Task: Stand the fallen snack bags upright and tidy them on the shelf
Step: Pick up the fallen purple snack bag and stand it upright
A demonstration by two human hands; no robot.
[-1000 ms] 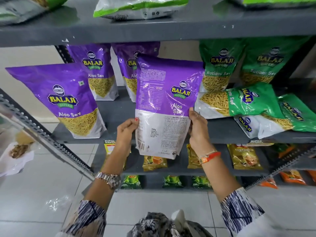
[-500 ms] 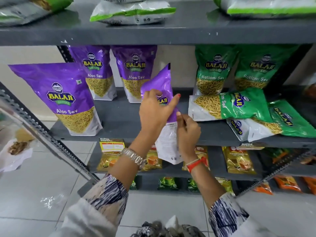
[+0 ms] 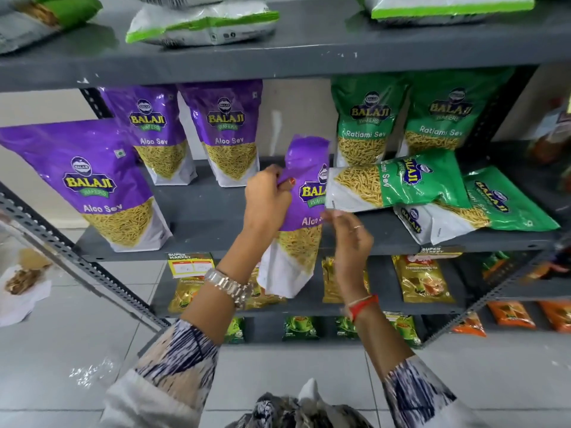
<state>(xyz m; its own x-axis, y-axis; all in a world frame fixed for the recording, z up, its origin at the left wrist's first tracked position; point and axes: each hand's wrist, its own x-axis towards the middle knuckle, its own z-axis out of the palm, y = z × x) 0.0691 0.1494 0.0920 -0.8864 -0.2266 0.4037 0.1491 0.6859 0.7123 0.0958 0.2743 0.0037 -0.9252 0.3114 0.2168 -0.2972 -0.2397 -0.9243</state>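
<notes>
Three purple bags stand upright at the shelf's (image 3: 216,211) left. The left hand (image 3: 267,202) pinches the held purple bag (image 3: 304,217), long axis near vertical, top up, at the shelf's front edge. The right hand (image 3: 352,239) hovers loosely curled, blurred. Two green bags (image 3: 398,183) lie sideways, tops pointing right.

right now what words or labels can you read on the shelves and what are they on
"BALAJI WAFERS Aloo Sev": three standing purple bags.
"BALAJI WAFERS Aloo": held purple bag, pinched by the left hand; the rest is hidden.
"BALAJI WAFERS Ratlami Sev": standing green bags.
"BALAJI", "Sev": fallen green bag.
"BALAJI": lower fallen green bag.
"SUPER MARKET": yellow shelf tag.
Tea packets and top-shelf bags: too small or blurred.
</notes>
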